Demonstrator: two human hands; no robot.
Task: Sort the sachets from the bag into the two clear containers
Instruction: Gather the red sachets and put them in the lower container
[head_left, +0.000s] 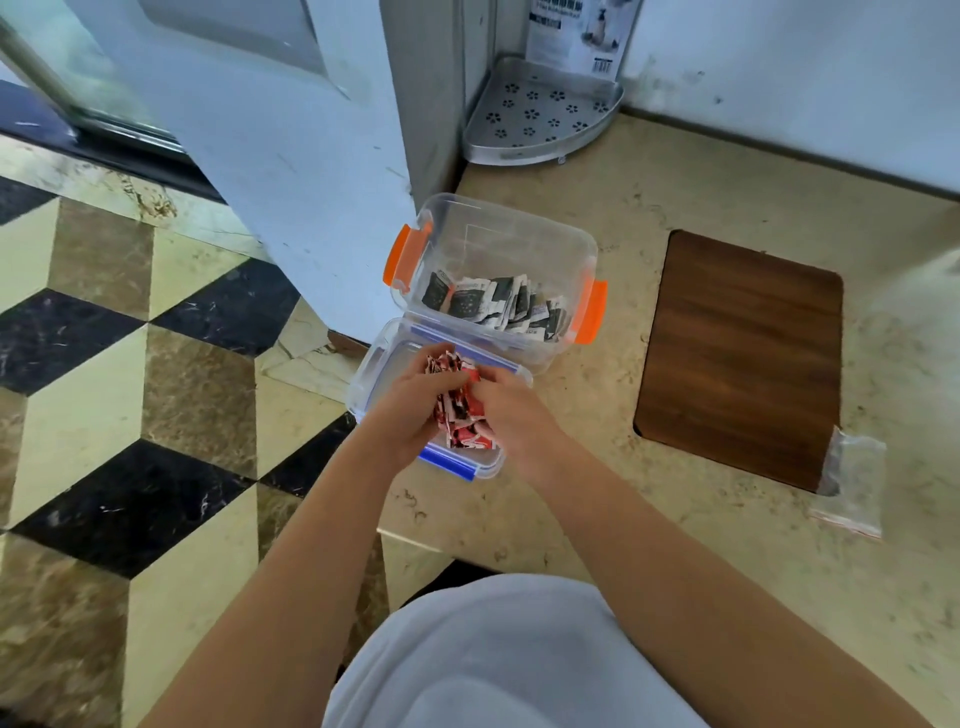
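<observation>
Near blue-clipped container (363, 384): left hand (415, 400) and right hand (511, 410), fingers closed around red sachets (462, 410); far orange-clipped container (498, 244): black sachets (498, 306); empty bag (852, 483), right.

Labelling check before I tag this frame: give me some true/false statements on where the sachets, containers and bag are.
1. The black-and-white sachets lie in the clear container with orange latches. True.
2. Both hands, left hand and right hand, hold red-and-white sachets over the clear container with blue latches. True.
3. The clear plastic zip bag is held in the right hand. False: it lies on the floor at the corner of the brown wooden board.
4. The orange-latched container is empty. False: it holds sachets.
</observation>
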